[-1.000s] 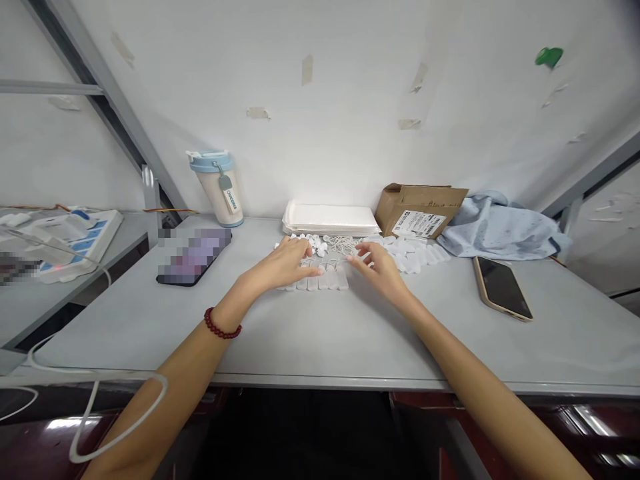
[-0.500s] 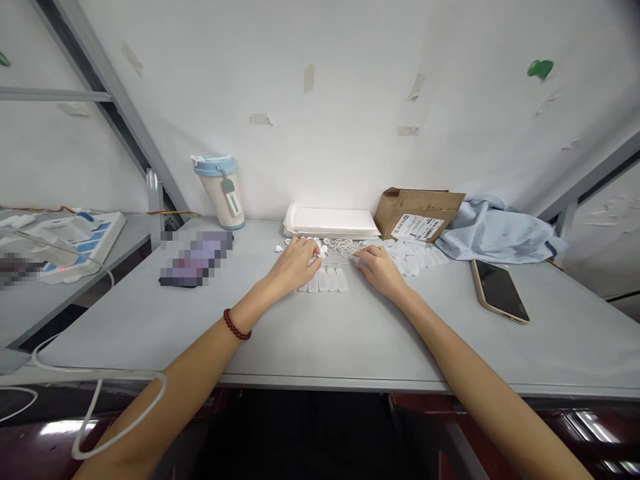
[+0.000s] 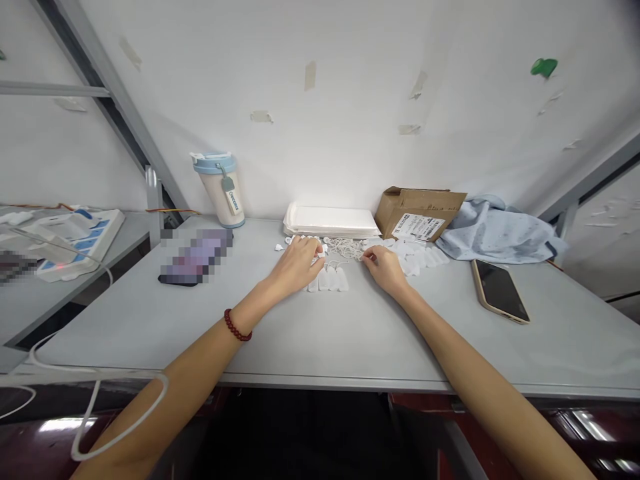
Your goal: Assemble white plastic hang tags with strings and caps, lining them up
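Note:
My left hand (image 3: 298,264) is closed over the table, its thumb and fingers curled round a small white plastic piece (image 3: 321,253). More small white pieces (image 3: 279,247) lie just beyond it. Below its fingertips, several translucent white tags (image 3: 332,279) with loops rest side by side in a row. My right hand (image 3: 385,268) has its thumb and fingertips pinched together at the right edge of a pile of thin white cords (image 3: 345,248). What sits in that pinch is too small to make out. Behind it spreads a heap of more translucent tags (image 3: 417,257).
A stack of flat white packs (image 3: 333,220) and an open cardboard box (image 3: 420,212) stand against the wall. A tumbler (image 3: 220,190) and a blurred phone-like object (image 3: 197,257) are leftward; a blue cloth (image 3: 495,230) and a phone (image 3: 500,291) lie rightward. A white cable (image 3: 120,373) loops over the front-left edge.
My right hand has shifted slightly right, and its fingers have drawn together into a pinch. My left hand has stayed nearly in place over the white pieces.

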A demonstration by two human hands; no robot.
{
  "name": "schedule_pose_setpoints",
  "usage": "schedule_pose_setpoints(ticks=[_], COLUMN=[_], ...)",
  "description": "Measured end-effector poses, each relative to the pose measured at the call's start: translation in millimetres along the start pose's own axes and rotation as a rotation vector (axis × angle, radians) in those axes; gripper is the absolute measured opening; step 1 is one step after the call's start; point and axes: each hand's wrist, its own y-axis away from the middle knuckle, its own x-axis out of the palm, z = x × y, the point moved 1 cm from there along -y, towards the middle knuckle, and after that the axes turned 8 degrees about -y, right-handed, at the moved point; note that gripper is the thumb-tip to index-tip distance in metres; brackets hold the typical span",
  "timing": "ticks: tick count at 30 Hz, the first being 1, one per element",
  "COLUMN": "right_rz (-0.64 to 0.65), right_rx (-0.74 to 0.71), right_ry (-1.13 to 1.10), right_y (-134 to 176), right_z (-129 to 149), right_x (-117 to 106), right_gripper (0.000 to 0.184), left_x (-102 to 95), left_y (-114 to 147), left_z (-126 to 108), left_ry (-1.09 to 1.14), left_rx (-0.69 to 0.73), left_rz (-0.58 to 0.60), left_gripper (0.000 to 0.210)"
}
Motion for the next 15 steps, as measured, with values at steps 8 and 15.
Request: schedule_pose_setpoints(ticks=[8, 15], right_rz=[-0.172, -0.149], right_rx=[0.213, 0.222], right_ry=[-0.382, -0.728], right_y=[1, 9], right_z=[15, 39], right_x=[-10, -14], right_gripper=[0.012, 0.013], left_x=[-0.9, 5.3], left_y=[0, 1], left_z=[-4, -9], left_ry=[-0.001, 0.102], left_rx=[0.005, 0.025], left_rz=[-0.007, 0.006], left_gripper=[0.014, 0.025])
